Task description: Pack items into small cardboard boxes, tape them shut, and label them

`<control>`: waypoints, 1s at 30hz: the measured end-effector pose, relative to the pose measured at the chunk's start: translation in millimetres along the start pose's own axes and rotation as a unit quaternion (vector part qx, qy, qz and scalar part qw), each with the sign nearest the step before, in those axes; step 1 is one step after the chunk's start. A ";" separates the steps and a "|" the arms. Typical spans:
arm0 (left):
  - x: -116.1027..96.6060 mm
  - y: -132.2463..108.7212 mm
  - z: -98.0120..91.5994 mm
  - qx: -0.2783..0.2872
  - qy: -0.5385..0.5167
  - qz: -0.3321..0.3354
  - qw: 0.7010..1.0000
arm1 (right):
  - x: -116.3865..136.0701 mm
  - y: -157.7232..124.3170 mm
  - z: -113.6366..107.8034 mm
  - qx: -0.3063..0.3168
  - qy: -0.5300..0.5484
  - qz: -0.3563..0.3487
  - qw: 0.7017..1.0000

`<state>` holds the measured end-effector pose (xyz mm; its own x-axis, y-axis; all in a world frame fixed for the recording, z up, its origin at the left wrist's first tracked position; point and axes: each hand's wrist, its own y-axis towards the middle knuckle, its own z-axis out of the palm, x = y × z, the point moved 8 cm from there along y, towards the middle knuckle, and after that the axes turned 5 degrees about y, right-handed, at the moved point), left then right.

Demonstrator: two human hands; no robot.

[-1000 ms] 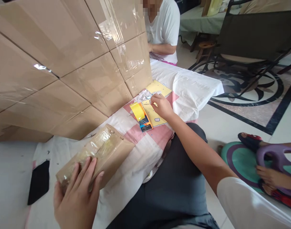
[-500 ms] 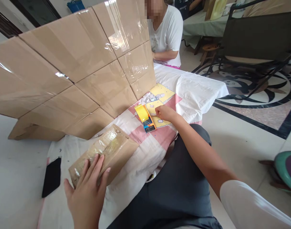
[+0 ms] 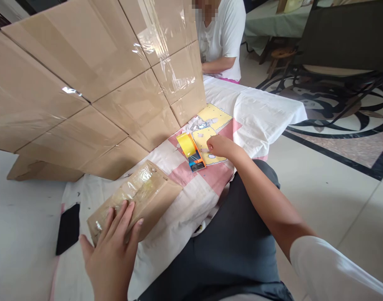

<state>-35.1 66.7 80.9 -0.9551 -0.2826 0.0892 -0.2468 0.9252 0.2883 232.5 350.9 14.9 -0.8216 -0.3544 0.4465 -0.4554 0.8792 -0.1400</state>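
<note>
A taped cardboard box (image 3: 147,188) lies at an angle on the tablecloth. My left hand (image 3: 113,246) rests on its near end, fingers spread over the shiny tape and thumb apart. Farther off, my right hand (image 3: 221,147) is closed above a yellow patterned patch on the cloth; the curled fingers hide whatever may be in them. Just left of that hand lies an orange tape dispenser (image 3: 191,154) with a roll of yellow tape. Small grey-white scraps (image 3: 196,124) are scattered beyond the dispenser.
A wall of stacked, taped cardboard boxes (image 3: 122,104) stands along the left and back. A black flat object (image 3: 68,229) lies at the left edge. Across the table sits a person in a white shirt (image 3: 227,37). A dark folding chair (image 3: 348,37) stands at the right.
The view has shifted slightly, so the box wall appears larger and higher. Both hands keep nearly the same places, the left on the box and the right beside the tape dispenser.
</note>
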 end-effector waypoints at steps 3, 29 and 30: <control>-1.1 0.2 -0.5 0.002 0.002 0.000 1.000 | 0.5 -2.3 -0.4 0.005 0.004 0.003 1.000; -0.8 0.3 -0.8 -0.010 -0.012 -0.004 1.000 | -29.2 4.6 -22.6 -0.204 0.092 0.014 0.975; -0.1 0.2 -0.5 -0.013 -0.013 -0.002 1.000 | -24.2 5.9 -18.4 -0.198 0.048 0.003 0.979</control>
<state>-35.0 66.8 81.5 -0.9582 -0.2790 0.0639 -0.2463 0.9174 0.3125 255.9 370.5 19.5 -0.7791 -0.3350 0.5300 -0.2671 0.9421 0.2028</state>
